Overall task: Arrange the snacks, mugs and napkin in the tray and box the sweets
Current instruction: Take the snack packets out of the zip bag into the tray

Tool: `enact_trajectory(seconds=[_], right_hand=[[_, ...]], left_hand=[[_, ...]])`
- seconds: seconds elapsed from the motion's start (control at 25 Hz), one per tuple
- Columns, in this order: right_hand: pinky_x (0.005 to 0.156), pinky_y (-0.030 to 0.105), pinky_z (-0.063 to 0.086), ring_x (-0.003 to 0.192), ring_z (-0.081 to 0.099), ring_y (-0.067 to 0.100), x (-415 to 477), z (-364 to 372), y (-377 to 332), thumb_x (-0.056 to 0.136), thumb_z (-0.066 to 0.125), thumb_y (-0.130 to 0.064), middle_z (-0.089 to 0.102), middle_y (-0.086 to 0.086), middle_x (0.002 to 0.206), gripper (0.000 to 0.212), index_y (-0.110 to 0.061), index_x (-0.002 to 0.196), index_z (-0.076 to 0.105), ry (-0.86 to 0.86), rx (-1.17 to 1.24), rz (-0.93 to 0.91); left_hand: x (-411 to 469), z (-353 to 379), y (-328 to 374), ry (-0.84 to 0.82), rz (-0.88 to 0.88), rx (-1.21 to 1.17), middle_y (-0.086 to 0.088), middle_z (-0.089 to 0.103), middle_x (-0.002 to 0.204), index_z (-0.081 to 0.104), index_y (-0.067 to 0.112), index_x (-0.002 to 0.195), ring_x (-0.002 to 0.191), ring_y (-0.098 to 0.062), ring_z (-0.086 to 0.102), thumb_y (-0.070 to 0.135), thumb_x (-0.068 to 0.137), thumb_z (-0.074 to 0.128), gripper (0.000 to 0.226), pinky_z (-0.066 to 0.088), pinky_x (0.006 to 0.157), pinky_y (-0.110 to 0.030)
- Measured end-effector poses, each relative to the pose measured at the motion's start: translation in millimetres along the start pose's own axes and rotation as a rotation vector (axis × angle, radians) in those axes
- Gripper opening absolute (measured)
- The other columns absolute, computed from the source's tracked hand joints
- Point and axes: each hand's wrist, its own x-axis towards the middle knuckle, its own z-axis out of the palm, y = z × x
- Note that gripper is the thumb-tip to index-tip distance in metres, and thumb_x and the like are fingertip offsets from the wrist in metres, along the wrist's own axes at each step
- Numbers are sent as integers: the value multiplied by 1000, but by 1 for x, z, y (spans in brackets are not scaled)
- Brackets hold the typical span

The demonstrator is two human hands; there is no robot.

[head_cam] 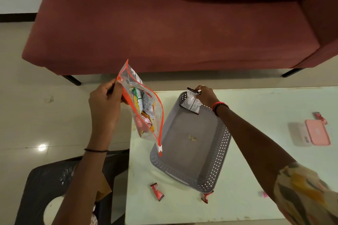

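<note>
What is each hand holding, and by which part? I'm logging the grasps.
The left hand pinches the zip bag at its orange top edge. The right hand holds a dark snack packet by its top end over the tray.

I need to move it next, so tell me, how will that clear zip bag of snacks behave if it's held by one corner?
The zip bag probably stays floppy: it sags below the left hand. Its open mouth could spill the packets bunched low inside. It looks light, held by one pinched edge.

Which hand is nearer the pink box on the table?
Right. The right hand holds a snack packet over the tray's far end, closer to the pink box; the left hand holds the zip bag beyond the table's left edge.
</note>
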Motion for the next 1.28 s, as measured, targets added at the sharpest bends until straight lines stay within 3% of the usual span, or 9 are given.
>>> enact_trajectory(seconds=[0.16,0.44,0.6,0.72,0.84,0.96,1.08,1.2,1.28], right_hand=[[84,31,47,106,60,33,-4,3,3,85,53,-8,64,18,117,37,-10,122,58,-20,-83,-47],[98,44,44,119,49,37,-24,6,6,83,56,-13,55,19,127,49,-11,132,49,119,-186,-83],[98,37,44,115,54,33,-56,-20,-29,89,57,-9,59,19,122,34,-1,121,55,223,88,-73],[81,26,48,88,64,25,-122,-59,-86,87,59,-8,68,10,91,7,-6,91,63,376,381,-173],[76,25,54,73,70,16,-214,-85,-142,85,61,-10,69,-2,70,20,-24,72,64,140,649,-340],[87,35,52,93,68,28,-270,-70,-173,90,50,-3,72,11,92,24,-13,86,72,-158,576,-344],[75,23,41,95,58,31,-275,-46,-176,95,39,-3,64,20,109,26,2,100,64,-267,289,-245],[53,13,32,74,49,26,-264,-28,-169,94,43,-4,53,11,72,26,0,69,51,-289,253,-132],[62,17,35,81,52,26,-250,-12,-163,93,52,-13,55,8,73,18,2,85,58,-259,198,-68]], left_hand=[[-3,0,-2,3,5,17,-1,64,81,67,9,103,60,0,63,24,94,50,25,50,55,-3],[-6,-2,1,2,-7,27,-3,65,84,67,8,106,66,-5,62,25,94,51,26,49,55,-1],[-16,-1,4,-5,2,69,-5,66,85,67,6,105,70,-15,65,26,94,49,28,53,60,-12],[-26,-2,10,-16,16,115,-13,67,92,65,4,110,79,-22,65,24,95,48,31,52,69,-22],[-40,-5,20,-19,11,172,-15,66,89,66,3,109,75,-18,61,19,95,46,29,44,61,-5],[-54,-9,35,-29,41,216,-12,58,76,67,-1,95,61,-10,50,13,94,46,25,36,54,2],[-68,-9,43,-58,92,238,-13,58,77,67,-2,97,67,-18,54,11,94,48,23,34,56,-1],[-88,-9,49,-73,143,208,-19,64,85,66,-1,106,72,-16,56,11,93,51,23,40,59,-12],[-100,-9,52,-86,175,197,-17,64,84,66,0,107,70,-14,54,11,92,52,23,39,59,-11]])
